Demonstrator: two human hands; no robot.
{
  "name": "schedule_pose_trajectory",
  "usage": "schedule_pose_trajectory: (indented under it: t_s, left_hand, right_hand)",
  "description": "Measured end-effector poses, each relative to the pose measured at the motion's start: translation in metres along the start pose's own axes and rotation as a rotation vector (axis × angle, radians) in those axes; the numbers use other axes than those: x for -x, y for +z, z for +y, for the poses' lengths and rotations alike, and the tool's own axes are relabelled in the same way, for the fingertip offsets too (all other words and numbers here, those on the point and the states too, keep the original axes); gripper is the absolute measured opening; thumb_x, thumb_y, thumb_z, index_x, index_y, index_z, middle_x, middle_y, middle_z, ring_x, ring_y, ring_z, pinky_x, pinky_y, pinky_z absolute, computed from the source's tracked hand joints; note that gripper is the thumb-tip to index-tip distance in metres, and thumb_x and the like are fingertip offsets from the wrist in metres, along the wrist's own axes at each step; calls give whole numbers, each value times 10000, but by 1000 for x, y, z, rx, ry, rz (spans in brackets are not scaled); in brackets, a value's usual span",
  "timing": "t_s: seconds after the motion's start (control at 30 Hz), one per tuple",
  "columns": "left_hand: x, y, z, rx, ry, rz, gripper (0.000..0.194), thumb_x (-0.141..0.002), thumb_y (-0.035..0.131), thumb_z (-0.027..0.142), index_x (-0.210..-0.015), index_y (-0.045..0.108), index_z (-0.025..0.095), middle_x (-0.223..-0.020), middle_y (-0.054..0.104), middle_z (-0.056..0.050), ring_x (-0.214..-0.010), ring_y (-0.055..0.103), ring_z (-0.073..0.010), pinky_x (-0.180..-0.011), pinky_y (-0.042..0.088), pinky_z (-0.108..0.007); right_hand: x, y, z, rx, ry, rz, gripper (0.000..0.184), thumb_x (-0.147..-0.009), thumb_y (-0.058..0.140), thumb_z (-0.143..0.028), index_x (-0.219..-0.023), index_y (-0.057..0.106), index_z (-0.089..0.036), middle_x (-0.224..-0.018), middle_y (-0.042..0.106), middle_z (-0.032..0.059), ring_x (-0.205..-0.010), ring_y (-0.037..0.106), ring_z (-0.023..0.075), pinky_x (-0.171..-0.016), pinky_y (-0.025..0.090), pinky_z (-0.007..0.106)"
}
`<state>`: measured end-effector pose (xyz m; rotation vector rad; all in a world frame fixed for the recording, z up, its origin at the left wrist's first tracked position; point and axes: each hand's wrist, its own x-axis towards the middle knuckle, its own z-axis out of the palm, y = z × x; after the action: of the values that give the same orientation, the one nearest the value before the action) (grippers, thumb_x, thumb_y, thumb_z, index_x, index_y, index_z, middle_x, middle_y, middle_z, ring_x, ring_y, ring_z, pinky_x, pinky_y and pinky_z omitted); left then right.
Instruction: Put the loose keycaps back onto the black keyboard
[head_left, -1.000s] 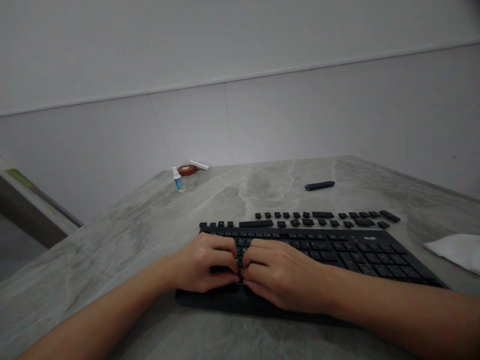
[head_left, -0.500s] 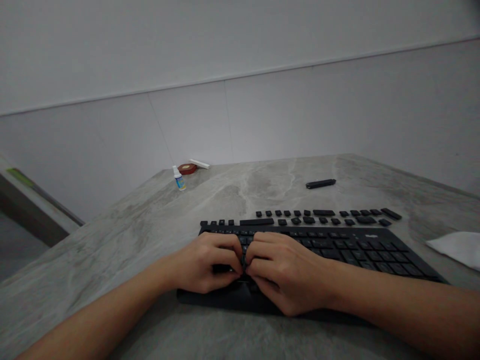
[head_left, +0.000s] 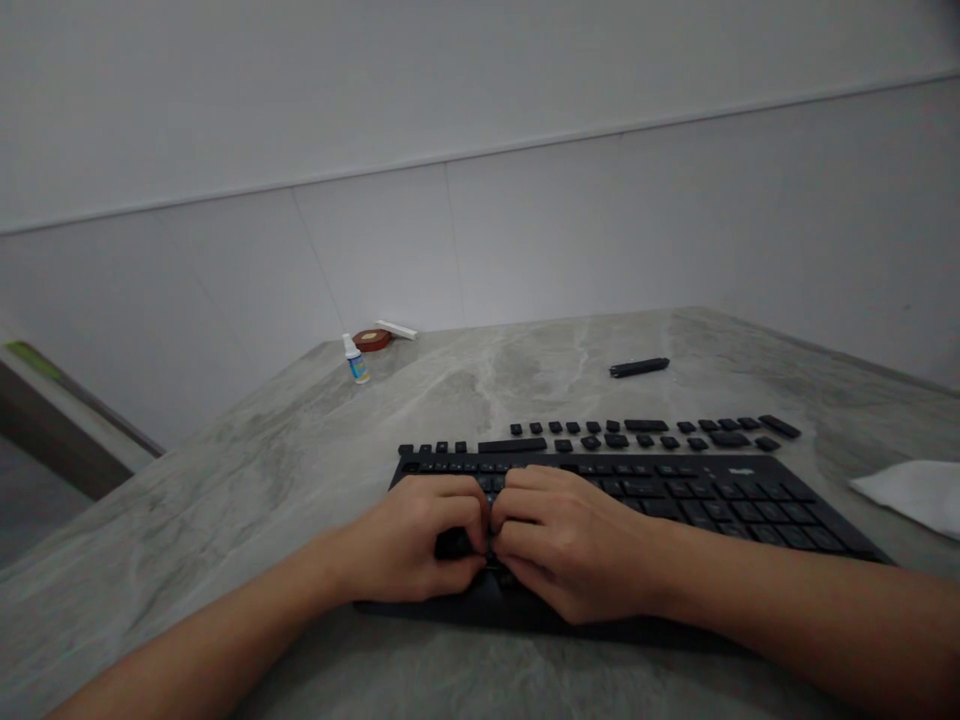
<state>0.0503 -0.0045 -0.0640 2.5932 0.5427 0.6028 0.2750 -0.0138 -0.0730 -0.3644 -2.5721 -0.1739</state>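
Observation:
A black keyboard [head_left: 675,495] lies on the grey marble table [head_left: 300,450]. Both my hands rest on its left part, knuckles almost touching. My left hand [head_left: 416,540] is curled, fingers bent toward the thumb around a small dark thing that I cannot make out. My right hand [head_left: 570,540] is curled too, its fingertips pressed down on the keys beside the left fingers. What they pinch is hidden. Rows of loose black keycaps [head_left: 637,435] lie just behind the keyboard.
A black pen-like tool [head_left: 639,367] lies farther back. At the far left corner stand a small dropper bottle [head_left: 355,360], a brown tape roll [head_left: 373,340] and a white strip. White paper [head_left: 911,492] lies at the right edge. A wall is close behind.
Both hands have stayed on the keyboard's left part and curled tighter together. The keyboard's left end has shifted slightly left.

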Motion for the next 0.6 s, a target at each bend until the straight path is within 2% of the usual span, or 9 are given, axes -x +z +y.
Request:
schedule_pose_trajectory:
  t_s: [0.13,0.3,0.6]
  left_hand:
    - [-1,0,5,22,-140,5,155,-752,640,79,-862,619,186,-853,656,3,-767,605,-144,-702,479,-243]
    - [0,-3,4,24,-129,-9,108,-802,644,103,-873,636,184,-868,662,-9,-801,608,-154,-745,488,-262]
    - [-1,-4,6,52,-89,-11,127,-805,633,34,-802,636,161,-890,633,-21,-810,611,-131,-752,484,-236]
  right_hand:
    - [1,1,2,20,25,13,172,-868,542,-118,-745,658,-147,-730,637,55,-710,546,179,-655,444,326]
    - [4,4,5,17,93,76,198,-896,512,-114,-772,663,-143,-753,637,63,-706,538,178,-658,458,327]
    - [3,5,5,22,95,105,231,-917,502,-132,-750,663,-136,-734,642,60,-689,542,170,-654,456,317]
